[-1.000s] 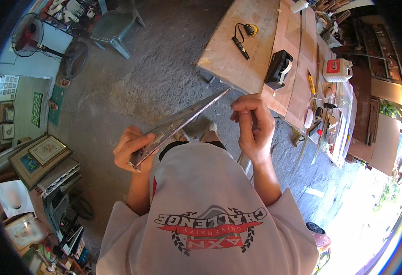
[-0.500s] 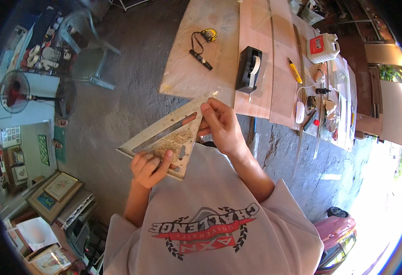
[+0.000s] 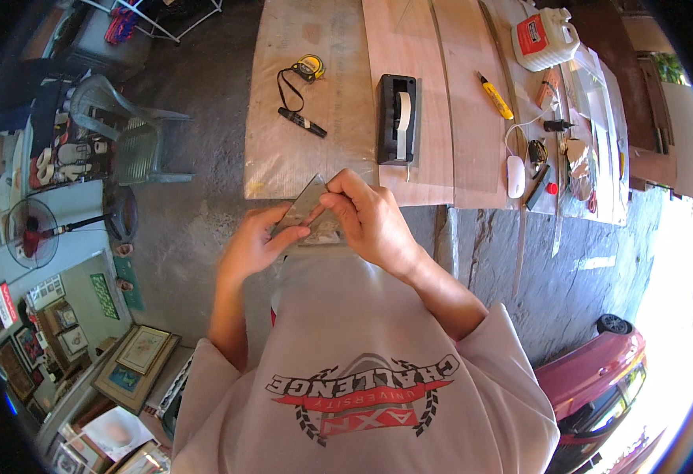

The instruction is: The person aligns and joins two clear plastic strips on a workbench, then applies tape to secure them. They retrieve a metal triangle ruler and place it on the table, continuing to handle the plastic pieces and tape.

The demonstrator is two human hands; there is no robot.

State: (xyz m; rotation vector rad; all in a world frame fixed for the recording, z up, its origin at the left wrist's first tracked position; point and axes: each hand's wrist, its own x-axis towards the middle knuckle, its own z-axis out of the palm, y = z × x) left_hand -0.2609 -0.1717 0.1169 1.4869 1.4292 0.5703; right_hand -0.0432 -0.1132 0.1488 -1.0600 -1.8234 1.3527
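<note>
A worn metal speed square point(image 3: 300, 205) is held in front of my chest, just off the near edge of the worktable. It is turned so that I see it narrow and slanted, with much of its face hidden behind my fingers. My left hand point(image 3: 253, 243) grips its left side, the thumb lying across it. On the other side my right hand point(image 3: 371, 227) pinches it near the upper corner between thumb and fingers.
On the worktable point(image 3: 323, 170) are a yellow tape measure point(image 3: 309, 67), a black tape dispenser point(image 3: 398, 118), a yellow cutter point(image 3: 495, 96), a white jug point(image 3: 545, 39) and a white mouse point(image 3: 515, 176). A plastic chair point(image 3: 137, 142) and a fan point(image 3: 34, 231) stand left; a red car point(image 3: 591, 371) is lower right.
The speed square has tilted from face-up to nearly edge-on. My left hand has moved up along it, toward my right hand. The whole view has shifted, with the table now further left.
</note>
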